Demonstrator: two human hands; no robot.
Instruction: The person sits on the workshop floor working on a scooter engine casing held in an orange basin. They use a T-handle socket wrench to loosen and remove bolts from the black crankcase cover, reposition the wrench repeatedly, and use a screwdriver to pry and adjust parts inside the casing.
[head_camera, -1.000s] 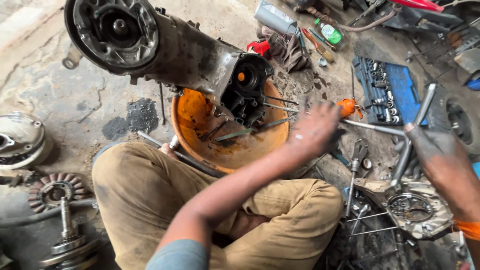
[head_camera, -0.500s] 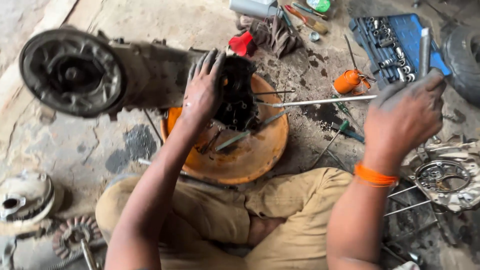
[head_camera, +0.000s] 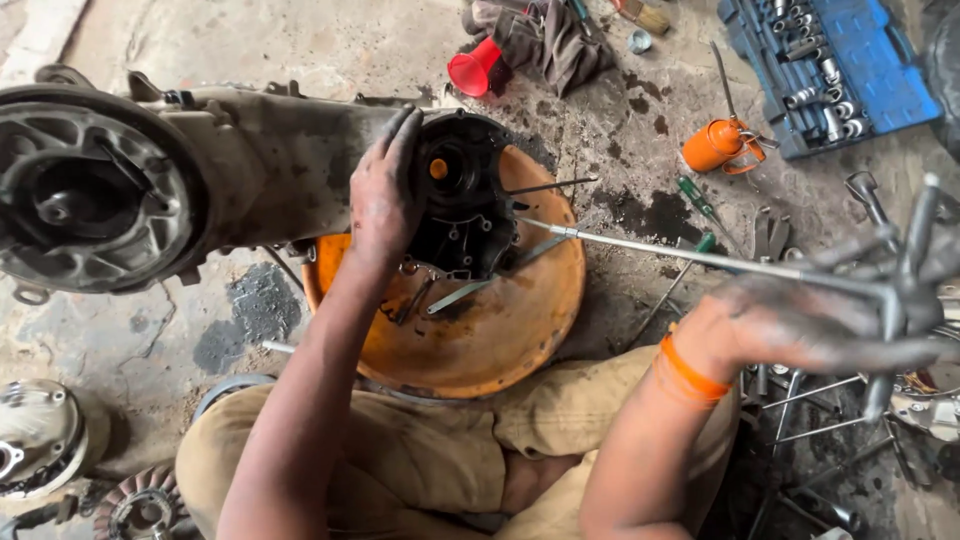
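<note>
Engine casing (head_camera: 270, 170) lies across the orange basin (head_camera: 500, 320), its open end just above the rim. The left hand (head_camera: 385, 195) presses flat on that end, fingers spread — steadying. The right hand (head_camera: 800, 325), well right of the basin, clasps a long T-handle wrench (head_camera: 700, 258) whose tip sits by the opening — seating it looks like the step.

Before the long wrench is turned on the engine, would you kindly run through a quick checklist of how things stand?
1. Left hand steadies the engine case: ok, palm flat on it.
2. Right hand grips the long wrench: ok, at the handle end.
3. Wrench tip seated on a bolt: cannot tell, the tip is hard to make out.
4. Orange pan under the open end: ok.
5. Socket set near: ok, beyond the wrench.
6. Floor free of oil: not ok, dark patches.
</note>
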